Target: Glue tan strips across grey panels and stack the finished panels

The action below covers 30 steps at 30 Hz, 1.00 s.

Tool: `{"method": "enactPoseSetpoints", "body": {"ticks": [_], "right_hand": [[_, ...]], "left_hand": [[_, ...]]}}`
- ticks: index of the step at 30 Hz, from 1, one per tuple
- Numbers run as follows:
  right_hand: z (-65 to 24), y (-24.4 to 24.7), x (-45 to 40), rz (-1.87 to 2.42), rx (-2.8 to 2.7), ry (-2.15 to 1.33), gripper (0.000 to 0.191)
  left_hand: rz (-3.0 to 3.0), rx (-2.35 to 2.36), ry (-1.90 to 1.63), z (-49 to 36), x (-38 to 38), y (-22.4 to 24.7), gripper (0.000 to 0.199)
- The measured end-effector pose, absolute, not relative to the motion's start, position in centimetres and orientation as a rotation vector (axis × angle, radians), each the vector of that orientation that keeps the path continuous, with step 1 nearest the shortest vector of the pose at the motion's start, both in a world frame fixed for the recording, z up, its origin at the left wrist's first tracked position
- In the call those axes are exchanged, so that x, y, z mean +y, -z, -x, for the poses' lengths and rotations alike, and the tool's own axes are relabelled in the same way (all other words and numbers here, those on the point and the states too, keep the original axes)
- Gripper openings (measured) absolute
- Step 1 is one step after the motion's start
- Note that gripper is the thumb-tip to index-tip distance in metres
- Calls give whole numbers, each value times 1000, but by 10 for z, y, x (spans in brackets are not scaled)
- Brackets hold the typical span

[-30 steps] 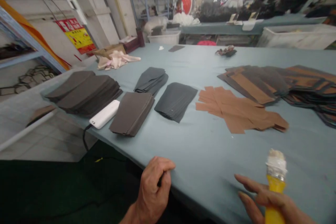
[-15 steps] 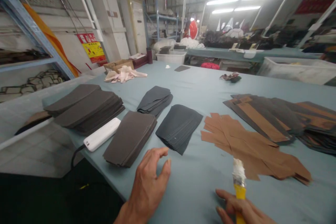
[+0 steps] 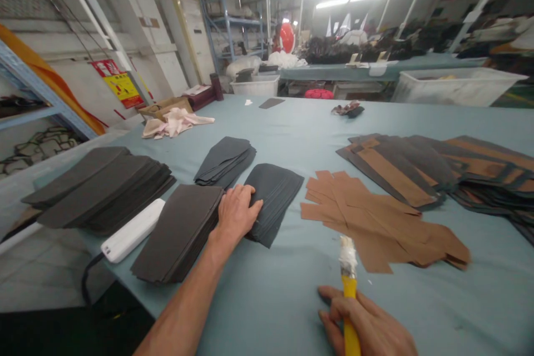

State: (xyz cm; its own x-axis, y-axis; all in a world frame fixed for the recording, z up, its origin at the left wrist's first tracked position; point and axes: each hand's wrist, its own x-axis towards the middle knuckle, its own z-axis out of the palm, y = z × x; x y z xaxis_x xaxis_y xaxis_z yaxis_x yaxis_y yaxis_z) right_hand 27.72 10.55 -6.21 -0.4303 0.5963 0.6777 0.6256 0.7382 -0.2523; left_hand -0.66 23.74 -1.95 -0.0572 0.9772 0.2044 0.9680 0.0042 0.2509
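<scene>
The left hand (image 3: pixel 237 214) lies open and palm down, its fingers resting on a stack of dark grey, flat cut pieces (image 3: pixel 277 192); the heel of the hand sits just beside a taller stack of brownish-grey cut pieces (image 3: pixel 177 233), so the hand is between the two. The right hand (image 3: pixel 362 320) is closed around a yellow-handled brush (image 3: pixel 349 287), whose white-crusted head points up and away from the fingers; this brush is held just above the pale blue-grey table cover (image 3: pixel 283 311), near the lower edge of a loose pile of tan cut pieces (image 3: pixel 375 219). Beyond the left hand lies a smaller stack of dark grey pieces (image 3: pixel 225 161); further left are long stacks of dark brownish-grey pieces (image 3: pixel 98 189); a white rectangular plastic block with a black cable (image 3: pixel 132 230) lies between those and the near stack. To the right, overlapping dark-and-tan pieces (image 3: pixel 417 169) spread across the table; at the far end sit a crumpled pale pink cloth (image 3: pixel 175 123) and a cardboard box (image 3: pixel 164 107); a white plastic bin (image 3: pixel 454 88) stands beyond the table.
</scene>
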Motion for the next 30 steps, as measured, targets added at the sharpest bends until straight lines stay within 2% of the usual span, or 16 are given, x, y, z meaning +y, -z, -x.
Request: {"method": "enactPoseSetpoints", "body": {"ticks": [5,11,18,24,30], "right_hand": [[-275,60,105,956,-2103,-42,11],[-274,54,101,1034,-2031,-136,13],[-283,54,98,1227,-1721,-359,16],[-292,50,101,1280,-1593,-250,19],[-305,40,100,1373,-1498,-72,24]], "left_hand": [[-2161,2192,-477,7,238,12,25],[-2147,2198,-660,0,228,3,17],[-2292,1973,-957,-31,149,-15,12],[-2405,1756,-1036,-44,72,-2,10],[-2583,1354,-965,-47,47,7,16]]}}
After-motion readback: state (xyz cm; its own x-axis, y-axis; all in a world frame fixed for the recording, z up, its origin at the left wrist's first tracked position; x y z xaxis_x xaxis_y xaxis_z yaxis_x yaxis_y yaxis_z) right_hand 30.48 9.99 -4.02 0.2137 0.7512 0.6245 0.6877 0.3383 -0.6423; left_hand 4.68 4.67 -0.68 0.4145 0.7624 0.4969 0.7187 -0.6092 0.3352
